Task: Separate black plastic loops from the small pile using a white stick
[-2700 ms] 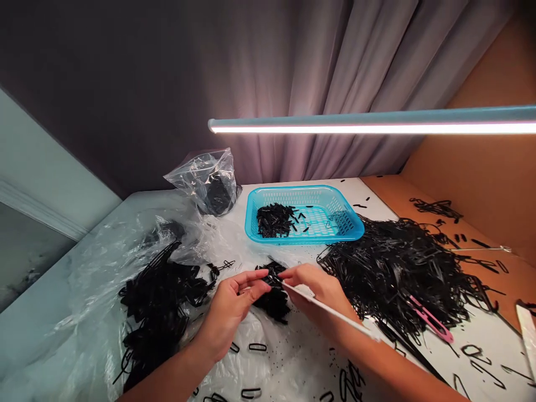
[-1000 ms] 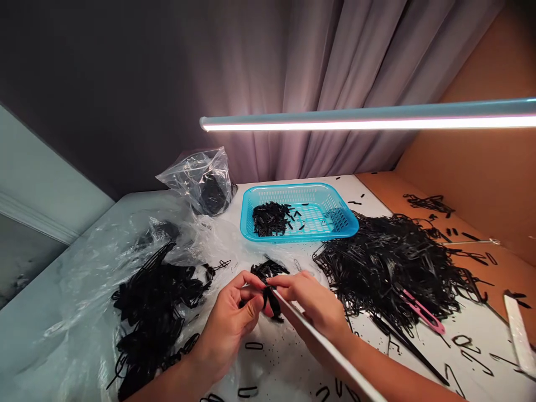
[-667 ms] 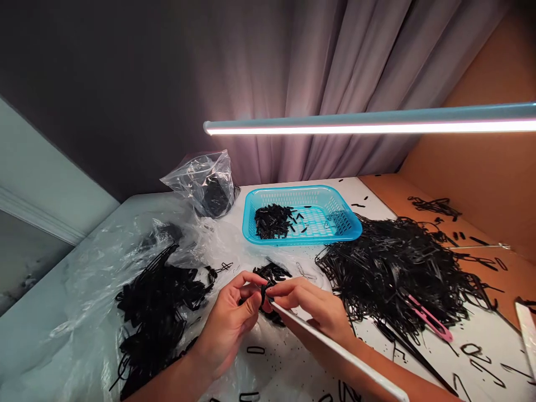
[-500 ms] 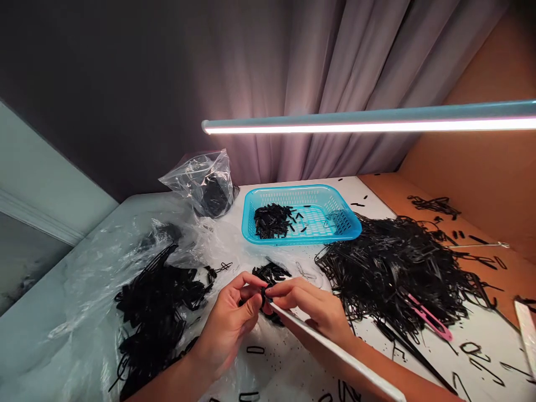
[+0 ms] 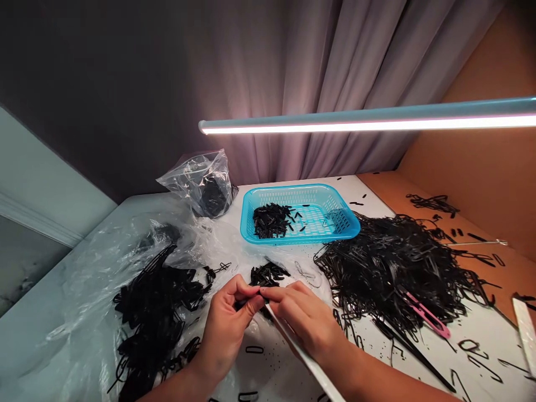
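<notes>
At the lower middle of the head view, my left hand (image 5: pixel 221 326) pinches a small black piece (image 5: pixel 264 299), mostly hidden by the fingertips. My right hand (image 5: pixel 310 321) is closed on a long white strip (image 5: pixel 314 368), whose upper end meets the left fingertips; its lower end runs out of the bottom of the picture. The right index fingertip presses against the left fingers. Just behind the hands lies a small heap of short black pieces (image 5: pixel 270 272). A single black loop (image 5: pixel 254 350) rests on the table below the left hand.
A blue basket (image 5: pixel 299 241) with short black pieces stands behind the hands. To the right spreads a large heap of black loops (image 5: pixel 393 262), with a pink tool (image 5: pixel 435 322) on it. Clear plastic sheeting (image 5: pixel 92 301) and a black pile (image 5: pixel 151 312) lie left. A lamp tube (image 5: pixel 368 120) hangs above.
My right hand has turned, and the white strip's lower end has swung left to a steeper angle. The fingertips have closed tighter together, covering more of the black piece.
</notes>
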Tool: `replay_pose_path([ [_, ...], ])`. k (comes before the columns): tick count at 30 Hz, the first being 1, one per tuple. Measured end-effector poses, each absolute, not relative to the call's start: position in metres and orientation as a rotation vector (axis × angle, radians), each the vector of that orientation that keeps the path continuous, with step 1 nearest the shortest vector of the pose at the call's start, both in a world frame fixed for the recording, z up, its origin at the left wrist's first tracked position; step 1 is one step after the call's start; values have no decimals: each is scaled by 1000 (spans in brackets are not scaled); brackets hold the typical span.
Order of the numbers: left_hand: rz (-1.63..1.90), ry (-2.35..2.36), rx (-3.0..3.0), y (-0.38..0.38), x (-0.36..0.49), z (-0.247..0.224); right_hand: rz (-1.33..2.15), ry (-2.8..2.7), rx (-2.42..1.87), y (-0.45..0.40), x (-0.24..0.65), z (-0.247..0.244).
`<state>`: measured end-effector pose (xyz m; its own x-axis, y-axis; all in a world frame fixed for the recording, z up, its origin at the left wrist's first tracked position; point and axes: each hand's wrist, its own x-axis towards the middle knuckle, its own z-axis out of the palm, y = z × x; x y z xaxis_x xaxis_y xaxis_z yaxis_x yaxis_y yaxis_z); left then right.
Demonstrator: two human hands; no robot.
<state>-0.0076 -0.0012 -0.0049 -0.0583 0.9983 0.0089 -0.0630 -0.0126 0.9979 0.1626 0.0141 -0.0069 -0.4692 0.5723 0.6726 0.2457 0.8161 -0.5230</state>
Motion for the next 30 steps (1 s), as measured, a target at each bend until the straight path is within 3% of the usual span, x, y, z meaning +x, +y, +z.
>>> replay_pose_path([
  [5,1308,1163,1189,-5,-5,-1,403,-1960,-648,14,163,-4],
  [9,1298,1026,1212,-8,-7,2,825,-1740,-951,16,169,2],
  [12,1351,1019,1232,-6,-10,3,1082,-1649,-914,15,173,7],
  [19,1340,987,1226,0,-14,3,885,-1833,-594,16,172,8],
  [30,1364,1047,1255,-1,-13,-1,765,-1894,-564,16,170,10],
])
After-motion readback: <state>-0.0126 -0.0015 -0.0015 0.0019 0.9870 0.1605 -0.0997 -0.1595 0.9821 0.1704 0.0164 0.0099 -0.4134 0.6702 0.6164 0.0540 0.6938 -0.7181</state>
